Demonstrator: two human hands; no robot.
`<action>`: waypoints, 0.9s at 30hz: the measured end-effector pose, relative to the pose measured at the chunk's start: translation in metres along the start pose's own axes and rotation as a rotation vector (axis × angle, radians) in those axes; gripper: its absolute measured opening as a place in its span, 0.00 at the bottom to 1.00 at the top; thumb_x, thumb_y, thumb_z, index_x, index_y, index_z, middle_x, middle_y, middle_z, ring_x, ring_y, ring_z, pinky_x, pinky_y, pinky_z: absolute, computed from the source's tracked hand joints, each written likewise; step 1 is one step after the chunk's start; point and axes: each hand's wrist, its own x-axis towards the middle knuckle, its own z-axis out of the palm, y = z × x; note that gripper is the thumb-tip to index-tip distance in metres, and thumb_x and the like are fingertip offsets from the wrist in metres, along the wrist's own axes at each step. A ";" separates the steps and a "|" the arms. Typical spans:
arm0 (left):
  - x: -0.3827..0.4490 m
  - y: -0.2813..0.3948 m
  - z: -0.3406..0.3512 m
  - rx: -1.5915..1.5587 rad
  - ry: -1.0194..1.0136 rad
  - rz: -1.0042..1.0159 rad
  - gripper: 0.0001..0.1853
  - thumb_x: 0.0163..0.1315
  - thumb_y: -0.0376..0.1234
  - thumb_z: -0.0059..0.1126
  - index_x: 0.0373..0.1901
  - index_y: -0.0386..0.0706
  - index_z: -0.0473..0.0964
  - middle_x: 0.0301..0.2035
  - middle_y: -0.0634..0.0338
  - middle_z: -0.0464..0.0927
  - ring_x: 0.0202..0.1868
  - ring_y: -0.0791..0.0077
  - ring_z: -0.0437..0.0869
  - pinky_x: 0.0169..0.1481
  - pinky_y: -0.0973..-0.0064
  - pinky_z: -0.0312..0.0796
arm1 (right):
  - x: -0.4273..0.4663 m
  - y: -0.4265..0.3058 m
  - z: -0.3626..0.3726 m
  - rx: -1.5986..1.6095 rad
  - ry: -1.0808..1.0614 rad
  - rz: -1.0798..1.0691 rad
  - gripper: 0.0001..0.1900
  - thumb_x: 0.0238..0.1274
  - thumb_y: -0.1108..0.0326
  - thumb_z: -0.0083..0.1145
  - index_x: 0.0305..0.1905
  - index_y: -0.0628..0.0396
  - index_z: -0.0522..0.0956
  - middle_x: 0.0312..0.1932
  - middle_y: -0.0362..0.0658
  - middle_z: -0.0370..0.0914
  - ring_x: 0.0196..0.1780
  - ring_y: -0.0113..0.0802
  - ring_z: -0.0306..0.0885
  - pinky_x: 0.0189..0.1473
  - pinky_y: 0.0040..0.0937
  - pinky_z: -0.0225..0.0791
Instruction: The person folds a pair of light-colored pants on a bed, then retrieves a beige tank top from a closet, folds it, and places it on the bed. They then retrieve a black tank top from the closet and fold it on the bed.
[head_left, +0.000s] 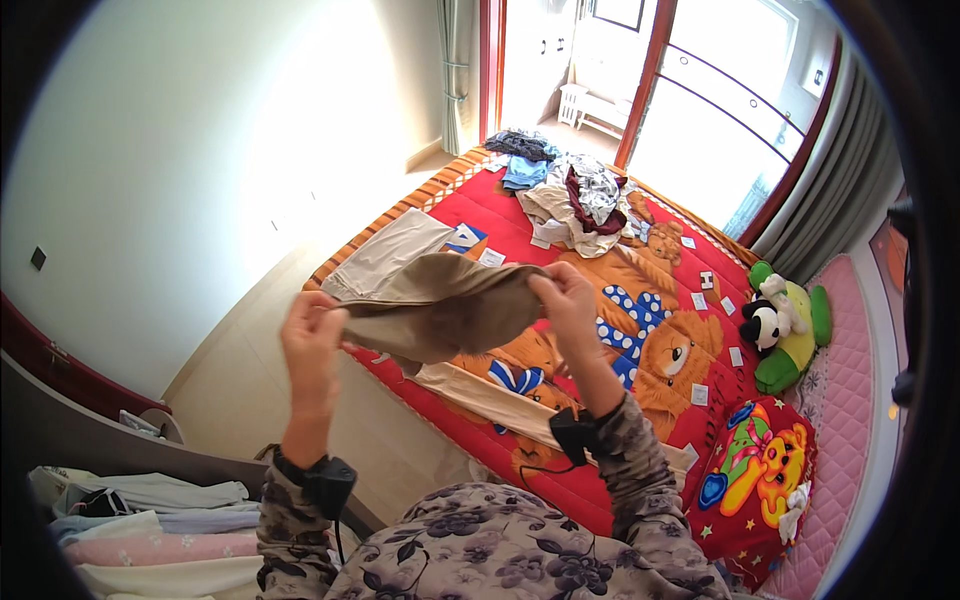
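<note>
An olive-brown garment is stretched between my two hands above the bed. My left hand pinches its left end, and my right hand grips the opposite end. The cloth sags in the middle, so its full shape cannot be told. Behind it, a folded beige garment lies along the bed's left edge. Partly hidden below the held cloth, a long cream-coloured cloth piece stretches across the red bear-print quilt.
Toward the bed's far end sits a heap of rumpled clothes. Plush toys and a red bear-print pillow rest at the right by the pink quilted headboard. Folded clothes are stacked at lower left. Sliding glass doors stand beyond.
</note>
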 end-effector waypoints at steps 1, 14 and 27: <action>-0.001 0.016 -0.015 -0.036 0.006 -0.047 0.05 0.55 0.25 0.56 0.32 0.41 0.71 0.20 0.67 0.71 0.21 0.85 0.71 0.24 0.85 0.68 | -0.006 -0.027 -0.005 -0.045 -0.101 0.013 0.06 0.55 0.70 0.62 0.32 0.61 0.78 0.24 0.34 0.76 0.24 0.15 0.70 0.23 0.16 0.63; 0.023 0.010 -0.132 0.079 -0.031 -0.135 0.07 0.59 0.27 0.55 0.38 0.43 0.70 0.23 0.69 0.75 0.24 0.86 0.75 0.29 0.86 0.67 | 0.059 -0.003 -0.027 -0.158 -0.374 0.035 0.06 0.62 0.68 0.57 0.36 0.60 0.77 0.25 0.33 0.76 0.27 0.17 0.72 0.29 0.17 0.67; -0.037 0.079 -0.065 0.099 0.137 0.184 0.03 0.62 0.24 0.55 0.36 0.41 0.75 0.28 0.70 0.75 0.29 0.90 0.72 0.33 0.88 0.64 | -0.019 -0.052 0.049 -0.089 -0.186 -0.287 0.04 0.62 0.72 0.56 0.35 0.61 0.75 0.25 0.34 0.74 0.28 0.16 0.70 0.28 0.17 0.64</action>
